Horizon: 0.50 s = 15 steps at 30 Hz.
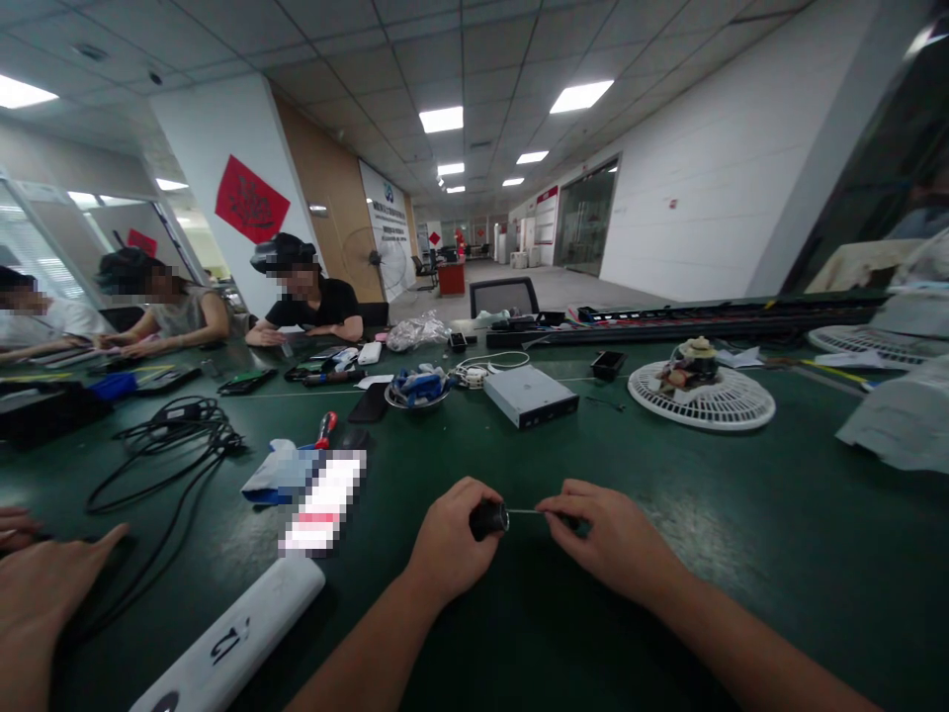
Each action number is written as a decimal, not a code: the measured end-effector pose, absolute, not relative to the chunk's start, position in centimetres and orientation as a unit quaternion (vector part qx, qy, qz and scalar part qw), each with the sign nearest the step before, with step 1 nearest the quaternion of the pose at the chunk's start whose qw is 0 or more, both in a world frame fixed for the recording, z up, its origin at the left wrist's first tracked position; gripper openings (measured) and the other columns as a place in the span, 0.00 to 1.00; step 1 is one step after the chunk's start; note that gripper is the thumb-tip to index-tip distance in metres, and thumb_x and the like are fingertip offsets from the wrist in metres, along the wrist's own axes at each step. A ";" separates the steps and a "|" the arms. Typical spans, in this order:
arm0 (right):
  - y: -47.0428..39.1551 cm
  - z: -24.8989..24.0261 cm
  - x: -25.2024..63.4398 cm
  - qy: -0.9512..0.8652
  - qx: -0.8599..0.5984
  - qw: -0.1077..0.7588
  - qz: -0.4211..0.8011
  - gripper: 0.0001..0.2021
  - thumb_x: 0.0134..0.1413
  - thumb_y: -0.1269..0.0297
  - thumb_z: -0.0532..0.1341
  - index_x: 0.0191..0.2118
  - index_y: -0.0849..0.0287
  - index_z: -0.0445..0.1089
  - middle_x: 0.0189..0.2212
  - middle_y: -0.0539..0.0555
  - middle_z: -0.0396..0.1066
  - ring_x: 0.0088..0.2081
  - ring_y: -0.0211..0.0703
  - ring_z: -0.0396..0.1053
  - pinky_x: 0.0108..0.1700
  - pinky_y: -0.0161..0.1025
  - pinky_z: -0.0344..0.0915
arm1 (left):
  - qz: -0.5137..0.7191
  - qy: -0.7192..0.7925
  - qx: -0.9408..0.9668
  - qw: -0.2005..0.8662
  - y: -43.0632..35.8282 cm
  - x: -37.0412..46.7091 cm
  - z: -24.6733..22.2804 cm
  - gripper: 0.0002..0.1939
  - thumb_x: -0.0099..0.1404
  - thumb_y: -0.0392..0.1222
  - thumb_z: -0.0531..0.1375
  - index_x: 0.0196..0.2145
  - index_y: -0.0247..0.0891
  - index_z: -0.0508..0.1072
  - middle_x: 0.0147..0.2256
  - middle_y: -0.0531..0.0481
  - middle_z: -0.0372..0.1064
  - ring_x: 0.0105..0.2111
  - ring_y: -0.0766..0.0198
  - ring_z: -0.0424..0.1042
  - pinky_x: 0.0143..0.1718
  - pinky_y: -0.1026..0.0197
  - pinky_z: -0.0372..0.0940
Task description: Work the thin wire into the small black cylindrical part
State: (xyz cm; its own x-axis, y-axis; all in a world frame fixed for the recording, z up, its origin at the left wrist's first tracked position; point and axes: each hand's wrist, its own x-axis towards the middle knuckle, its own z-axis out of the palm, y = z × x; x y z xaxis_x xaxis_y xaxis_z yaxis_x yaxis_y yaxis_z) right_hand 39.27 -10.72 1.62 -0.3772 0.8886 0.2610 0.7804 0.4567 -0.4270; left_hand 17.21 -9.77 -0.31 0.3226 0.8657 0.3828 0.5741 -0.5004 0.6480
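Just left of centre, my left hand (452, 542) is closed around a small dark cylinder (489, 519), with its round end facing right. A thin, pale rod or wire (523, 511) runs level from that end toward my right hand (608, 534). The thumb and forefinger of my right hand are pinched on the rod's other end. Something dark shows under those fingers, too small to make out. Both hands are held low over the green table (534, 633).
A white bar (229, 633), a blurred bright screen (326, 499) and a blue-white glove (278, 477) lie left. Beyond are a disc drive (530, 394), a bowl (417, 389) and a fan grille (701, 400). A co-worker's hand (51, 569) rests near black cables (178, 425).
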 end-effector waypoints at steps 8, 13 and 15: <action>-10.7 1.8 39.2 -0.811 -0.522 0.226 0.135 0.13 0.58 0.63 0.54 0.40 0.52 0.77 0.31 0.52 0.72 0.31 0.40 0.68 0.33 0.37 0.60 | 0.350 0.450 0.797 0.201 -9.7 17.2 -0.1 0.14 0.54 0.29 0.62 0.39 0.41 0.73 0.39 0.51 0.70 0.39 0.62 0.70 0.41 0.59 0.64; -10.7 1.9 39.2 -0.825 -0.503 0.209 0.151 0.12 0.57 0.63 0.55 0.37 0.53 0.78 0.29 0.51 0.72 0.30 0.39 0.67 0.32 0.36 0.58 | 0.358 0.437 0.801 0.199 -9.6 17.1 -0.3 0.15 0.54 0.29 0.63 0.39 0.41 0.74 0.39 0.51 0.71 0.40 0.62 0.70 0.42 0.58 0.65; -10.8 2.0 39.1 -0.823 -0.496 0.223 0.162 0.13 0.58 0.64 0.54 0.38 0.53 0.77 0.30 0.51 0.72 0.31 0.39 0.67 0.33 0.36 0.59 | 0.363 0.426 0.805 0.199 -9.6 17.1 -0.5 0.16 0.54 0.28 0.62 0.40 0.41 0.74 0.39 0.51 0.71 0.40 0.62 0.70 0.43 0.58 0.66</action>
